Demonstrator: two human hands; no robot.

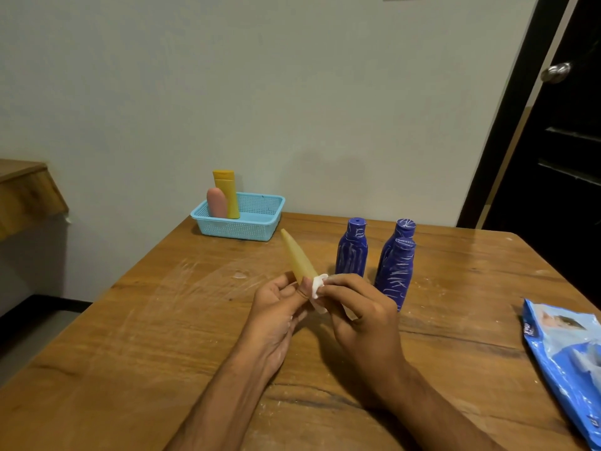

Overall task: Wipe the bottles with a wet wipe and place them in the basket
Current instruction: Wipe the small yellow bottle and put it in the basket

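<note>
A wooden table carries everything. The blue wipes pack lies right of the basket, nearer the person. The basket sits at the far edge, holding a yellow bottle and a pink bottle. Three blue bottles stand right of the basket. In front of it, the left hand grips a tan bottle, tilted, while the right hand pinches a wipe against its lower end.

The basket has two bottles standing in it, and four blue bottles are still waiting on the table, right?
Not quite: the head view shows three blue bottles waiting on the table, not four. The basket does hold two bottles.
</note>
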